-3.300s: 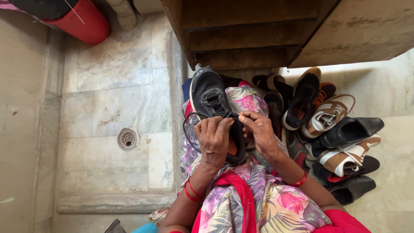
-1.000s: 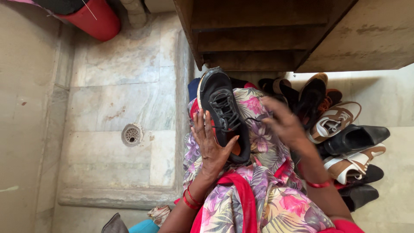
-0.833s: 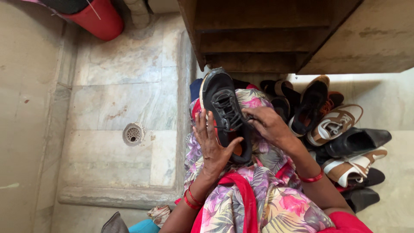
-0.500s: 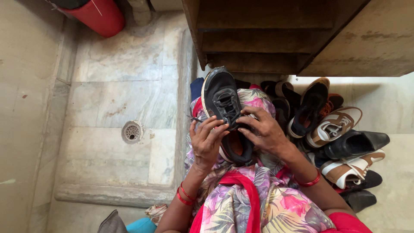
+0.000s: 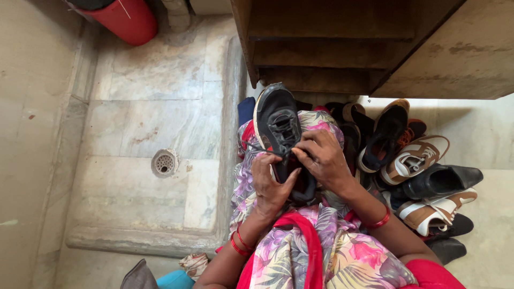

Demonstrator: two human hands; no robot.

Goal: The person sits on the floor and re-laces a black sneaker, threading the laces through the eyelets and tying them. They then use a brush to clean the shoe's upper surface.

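This looks like the entry corner of a home, the spot beneath a wooden staircase [image 5: 332, 48] where footwear is kept. A heap of shoes [image 5: 423, 171] lies on the stone floor beside the stairs: sneakers, dark leather shoes, brown-and-white sandals. To the left is a sunken washing area of worn marble slabs [image 5: 150, 107] with a raised kerb and a round floor drain [image 5: 164, 162]. A red cylinder [image 5: 126, 18] stands at its far edge by a plain plastered wall [image 5: 32, 134].
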